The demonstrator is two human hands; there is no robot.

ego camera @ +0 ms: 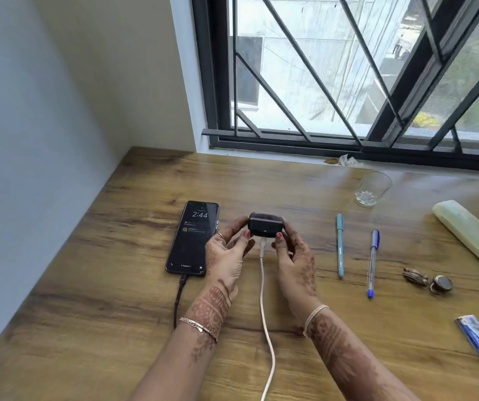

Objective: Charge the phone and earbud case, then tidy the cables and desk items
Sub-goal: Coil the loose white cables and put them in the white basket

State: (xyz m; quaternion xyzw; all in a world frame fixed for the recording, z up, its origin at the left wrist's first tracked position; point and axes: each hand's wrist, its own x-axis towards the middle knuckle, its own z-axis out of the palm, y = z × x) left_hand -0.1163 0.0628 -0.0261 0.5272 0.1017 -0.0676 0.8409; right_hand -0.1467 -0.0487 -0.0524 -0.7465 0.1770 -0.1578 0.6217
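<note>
Wooden worktop under a barred window. Left hand and right hand both pinch the dark case, white cable plugged in.

Matt wood-grain desk; glossy dark phone screen; clear glass tumbler; smooth dark plastic earbud case; translucent plastic pens.

Brown wood-grain table; black phone on a black cable; dark earbud case on a white cable; teal pen; blue pen.
</note>
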